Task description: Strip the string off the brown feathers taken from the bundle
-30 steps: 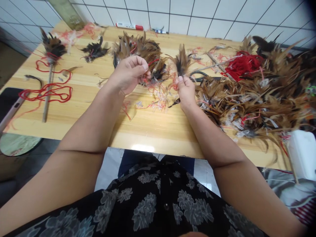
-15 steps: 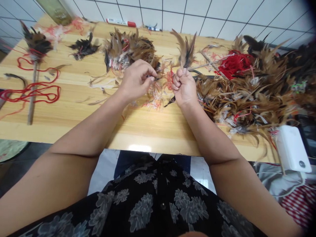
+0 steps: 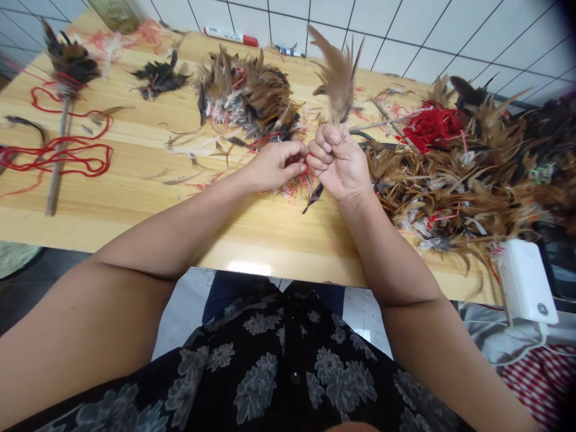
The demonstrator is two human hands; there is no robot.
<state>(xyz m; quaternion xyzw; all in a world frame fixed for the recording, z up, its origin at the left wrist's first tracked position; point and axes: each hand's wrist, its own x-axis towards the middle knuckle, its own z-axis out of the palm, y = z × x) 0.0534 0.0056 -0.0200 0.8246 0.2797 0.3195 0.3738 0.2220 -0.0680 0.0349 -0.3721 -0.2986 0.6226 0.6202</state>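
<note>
My right hand is closed around the base of a small bunch of brown feathers, whose tips fan upward above the fist. Close beside it on the left is my left hand, its thumb and fingers curled together and pointing at the right fist. A bit of red shows between the two hands, but whatever the left fingertips pinch is too small to make out. Beneath them lie red and pale thread scraps and a dark feather. A tied cluster of brown feathers rests just beyond my left hand.
A large feather pile with a red string bundle covers the right side. At left lie a feather-topped stick, red cord and a dark feather bunch. Markers lie by the tiled wall; a white device sits at front right.
My left hand has moved right, up close to my right fist. The feather bunch in my right hand has turned and stands taller in view. The camera view has shifted slightly.
</note>
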